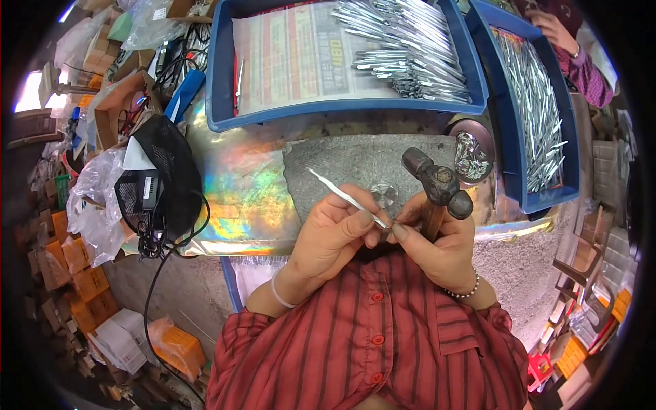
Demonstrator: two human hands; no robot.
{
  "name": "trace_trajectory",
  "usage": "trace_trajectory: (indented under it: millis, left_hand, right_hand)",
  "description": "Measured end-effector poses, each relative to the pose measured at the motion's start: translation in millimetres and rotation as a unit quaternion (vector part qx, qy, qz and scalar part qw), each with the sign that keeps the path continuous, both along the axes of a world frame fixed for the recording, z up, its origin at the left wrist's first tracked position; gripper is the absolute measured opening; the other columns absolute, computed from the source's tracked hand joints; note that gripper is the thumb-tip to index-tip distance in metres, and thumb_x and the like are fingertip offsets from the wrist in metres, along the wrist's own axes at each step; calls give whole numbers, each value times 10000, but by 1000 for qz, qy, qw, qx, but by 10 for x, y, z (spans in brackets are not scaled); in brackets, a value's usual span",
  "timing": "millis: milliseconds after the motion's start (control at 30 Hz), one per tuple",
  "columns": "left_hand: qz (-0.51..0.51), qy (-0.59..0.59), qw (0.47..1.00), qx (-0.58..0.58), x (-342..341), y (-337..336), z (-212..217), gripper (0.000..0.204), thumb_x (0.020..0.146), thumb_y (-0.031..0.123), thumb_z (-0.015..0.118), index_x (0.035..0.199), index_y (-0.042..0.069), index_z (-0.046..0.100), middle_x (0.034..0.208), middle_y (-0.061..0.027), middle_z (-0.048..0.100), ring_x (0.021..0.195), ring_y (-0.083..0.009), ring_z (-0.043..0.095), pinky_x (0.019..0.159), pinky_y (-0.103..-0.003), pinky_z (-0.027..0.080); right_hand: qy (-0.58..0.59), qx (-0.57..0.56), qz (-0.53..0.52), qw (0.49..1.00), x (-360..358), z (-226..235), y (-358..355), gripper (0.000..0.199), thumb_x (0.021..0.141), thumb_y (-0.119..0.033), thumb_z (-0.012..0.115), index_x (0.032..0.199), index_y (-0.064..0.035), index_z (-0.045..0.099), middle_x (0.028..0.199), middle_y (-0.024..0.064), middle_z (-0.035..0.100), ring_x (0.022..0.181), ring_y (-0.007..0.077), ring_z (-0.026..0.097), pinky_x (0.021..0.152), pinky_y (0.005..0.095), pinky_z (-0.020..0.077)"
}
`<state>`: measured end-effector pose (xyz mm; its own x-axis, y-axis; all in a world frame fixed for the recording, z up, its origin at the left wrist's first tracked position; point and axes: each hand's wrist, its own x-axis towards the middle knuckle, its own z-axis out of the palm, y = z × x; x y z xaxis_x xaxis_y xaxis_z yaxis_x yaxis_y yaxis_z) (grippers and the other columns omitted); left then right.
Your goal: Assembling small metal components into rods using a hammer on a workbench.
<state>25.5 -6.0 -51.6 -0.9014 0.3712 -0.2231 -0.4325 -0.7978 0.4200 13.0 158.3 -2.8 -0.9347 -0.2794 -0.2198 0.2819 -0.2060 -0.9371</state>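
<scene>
My left hand (335, 229) is closed round a slim silver metal strip (342, 196), which points up and to the left over a grey slab (321, 160). Opposite it, my right hand (441, 249) has a ball-peen hammer (441, 181) tucked in its grip, head upward and wooden handle running down into the palm. The thumb and fingertip of that same hand pinch together at the strip's lower end; whether a small part sits between them is too small to tell. Behind the fingers, a shiny roundish spot (385, 193) shows on the slab.
A round dish (488, 154) of small metal parts stands right of the slab. Blue trays (342, 109) (516, 164) behind and right hold many silver strips. A black mesh bag (164, 157) with cables lies left. Another person's hand (552, 31) reaches the right tray.
</scene>
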Motion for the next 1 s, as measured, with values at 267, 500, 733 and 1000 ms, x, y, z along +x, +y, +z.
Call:
trace_trajectory:
  millis: [267, 500, 733, 1000]
  left_hand:
    - [45, 76, 979, -186, 67, 32, 58, 166, 854, 132, 617, 933, 27, 516, 891, -131, 572, 678, -157, 556, 651, -266, 470]
    - [47, 25, 993, -106, 42, -13, -15, 172, 880, 146, 581, 965, 34, 481, 929, -164, 595, 686, -170, 569, 625, -258, 478]
    - [52, 72, 957, -277, -51, -108, -51, 122, 891, 103, 556, 961, 31, 488, 923, -153, 607, 680, -138, 573, 606, -235, 482]
    - [5, 111, 887, -447, -59, 6, -3, 77, 882, 40, 540, 946, 14, 507, 932, -111, 615, 696, -90, 567, 640, -201, 473]
  right_hand:
    - [47, 61, 32, 997, 9, -113, 54, 144, 817, 33, 578, 949, 23, 519, 831, 68, 588, 704, 106, 592, 623, 203, 479]
    - [-43, -25, -18, 999, -43, -137, 130, 201, 892, -119, 526, 1026, 31, 532, 778, 75, 616, 496, 31, 437, 462, 167, 338]
    - [29, 222, 2, 975, 30, -479, 427, 209, 850, -60, 566, 1032, 42, 556, 756, 29, 590, 623, 66, 547, 572, 195, 430]
    - [30, 248, 12, 968, 35, -510, 443, 197, 815, -32, 596, 995, 42, 569, 730, 19, 580, 649, 68, 565, 590, 199, 446]
